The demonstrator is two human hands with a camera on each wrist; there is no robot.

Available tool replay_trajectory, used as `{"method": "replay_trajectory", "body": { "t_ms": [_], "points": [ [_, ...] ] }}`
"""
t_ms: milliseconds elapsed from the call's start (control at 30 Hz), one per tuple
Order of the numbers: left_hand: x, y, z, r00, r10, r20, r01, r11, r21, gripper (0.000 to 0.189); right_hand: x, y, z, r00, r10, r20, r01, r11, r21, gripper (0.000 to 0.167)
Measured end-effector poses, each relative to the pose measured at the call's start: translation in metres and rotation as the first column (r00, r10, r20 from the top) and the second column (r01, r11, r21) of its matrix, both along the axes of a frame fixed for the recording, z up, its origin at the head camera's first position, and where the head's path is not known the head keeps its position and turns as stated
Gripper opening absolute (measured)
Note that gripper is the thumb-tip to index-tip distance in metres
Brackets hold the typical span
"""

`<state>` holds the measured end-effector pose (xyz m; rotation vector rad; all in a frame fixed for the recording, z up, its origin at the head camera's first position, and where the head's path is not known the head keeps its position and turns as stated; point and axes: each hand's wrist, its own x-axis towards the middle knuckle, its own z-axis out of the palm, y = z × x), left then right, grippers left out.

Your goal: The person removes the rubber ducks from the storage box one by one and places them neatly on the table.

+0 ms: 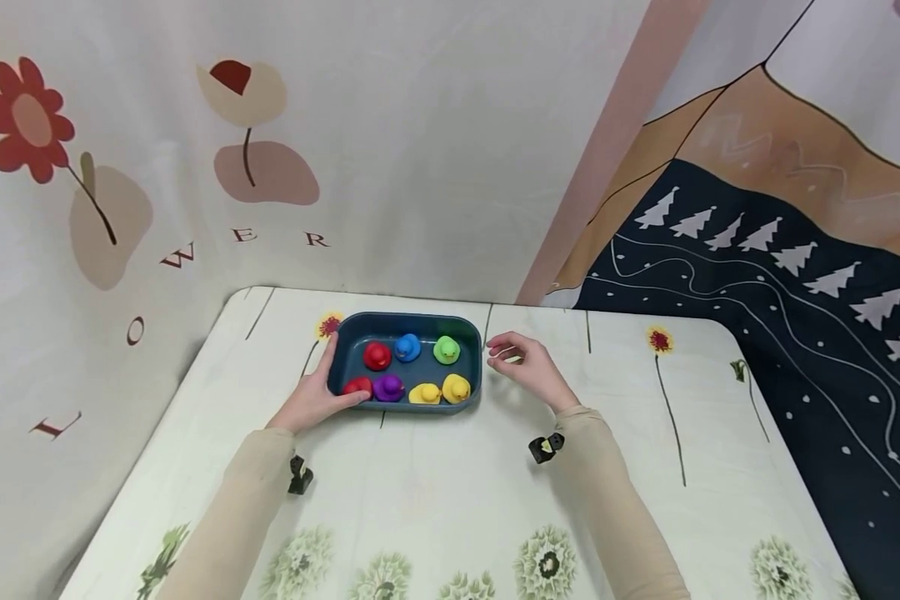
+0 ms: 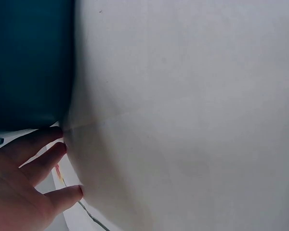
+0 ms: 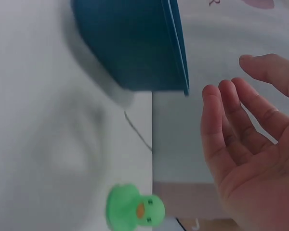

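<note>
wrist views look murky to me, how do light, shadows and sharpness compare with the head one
Head view: bright, fairly even light, toy ducks distinct; left wrist view: dimmer and greyish, the tray dark teal, a soft shadow on the tabletop beside it; right wrist view: cool light, blurry-edged shadows below the tray, the green duck slightly soft.

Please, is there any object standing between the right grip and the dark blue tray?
Nothing visible does: only a small bare gap lies between the right grip and the dark blue tray's right end.
</note>
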<state>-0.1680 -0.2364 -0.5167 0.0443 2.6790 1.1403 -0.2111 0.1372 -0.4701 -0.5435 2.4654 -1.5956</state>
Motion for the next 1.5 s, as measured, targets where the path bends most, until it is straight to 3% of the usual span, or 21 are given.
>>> {"method": "replay_trajectory", "body": {
  "t_ms": [500,767,1033,1333,1500],
  "points": [
    [0.0,0.002,0.001,1.0,-0.001,0.0,0.001,1.0,-0.006,0.117,0.007,-0.045,-0.002,0.991,0.116,0.06,-0.114,0.993,-0.042,0.027],
    [0.0,0.0,0.001,1.0,0.001,-0.004,-0.001,1.0,0.008,0.118,0.002,-0.067,-0.008,0.962,0.257,0.089,-0.254,0.966,-0.042,0.03],
    [0.0,0.0,-0.001,1.0,0.003,-0.001,-0.003,1.0,0.019,0.117,-0.003,-0.081,-0.015,0.934,0.331,0.13,-0.335,0.942,0.004,0.029],
    [0.002,0.002,0.0,1.0,0.008,0.01,-0.008,1.0,0.023,0.116,-0.012,-0.09,-0.022,0.87,0.435,0.23,-0.453,0.891,0.025,0.034],
    [0.0,0.001,0.0,1.0,0.003,0.004,-0.003,1.0,0.009,0.117,-0.021,-0.092,-0.021,0.793,0.507,0.337,-0.542,0.84,0.013,0.041]
  ]
}}
